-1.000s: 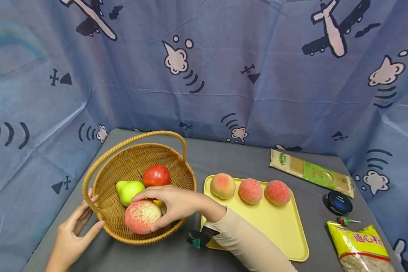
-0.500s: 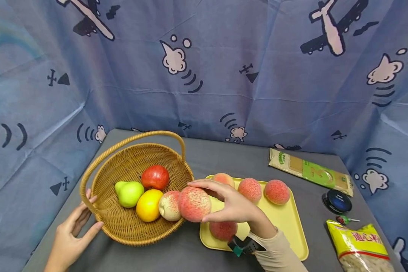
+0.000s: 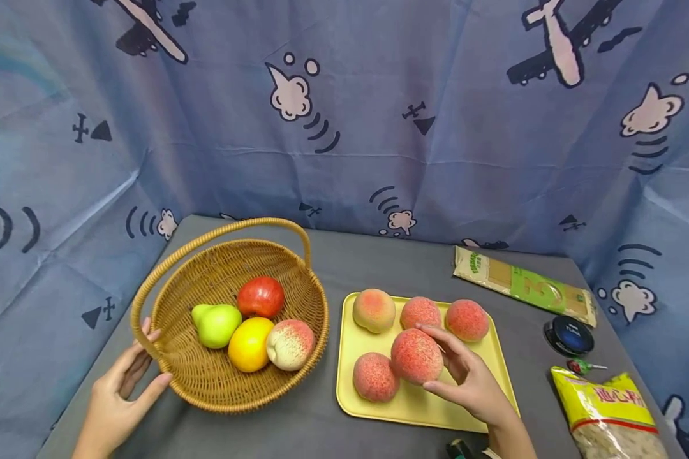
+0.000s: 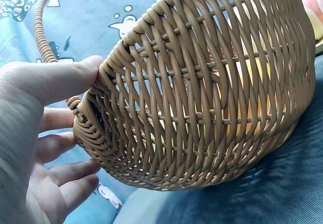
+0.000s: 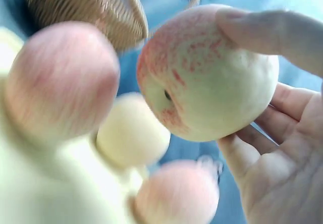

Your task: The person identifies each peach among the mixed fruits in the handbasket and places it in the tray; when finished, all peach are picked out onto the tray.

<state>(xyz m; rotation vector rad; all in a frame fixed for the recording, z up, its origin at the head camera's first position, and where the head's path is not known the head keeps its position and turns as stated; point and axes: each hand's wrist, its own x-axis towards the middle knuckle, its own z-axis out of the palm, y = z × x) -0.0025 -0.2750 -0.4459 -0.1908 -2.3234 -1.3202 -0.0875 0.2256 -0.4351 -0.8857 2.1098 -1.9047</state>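
Note:
My right hand (image 3: 472, 381) holds a red-speckled peach (image 3: 416, 356) between thumb and fingers, over the yellow tray (image 3: 430, 414). In the right wrist view the held peach (image 5: 207, 72) shows a pale side with a small dark dimple. On the tray lie another peach (image 3: 376, 377) at the front and a row of three peaches (image 3: 374, 311) at the back. My left hand (image 3: 117, 389) grips the left rim of the wicker basket (image 3: 178, 382). In the left wrist view the thumb lies on the rim of the basket (image 4: 166, 93), with the fingers around its edge.
In the basket sit a green pear (image 3: 218, 325), a red apple (image 3: 261, 296), an orange (image 3: 251, 345) and a pale-red peach (image 3: 291, 345). To the tray's right lie a noodle packet (image 3: 522, 284), a dark round tin (image 3: 570, 335), a lollipop (image 3: 580, 366) and a yellow bag (image 3: 608, 408).
The right hand has carried its peach from over the basket rightward to over the tray. The orange and the basket's peach now show fully. The left hand stays at the rim.

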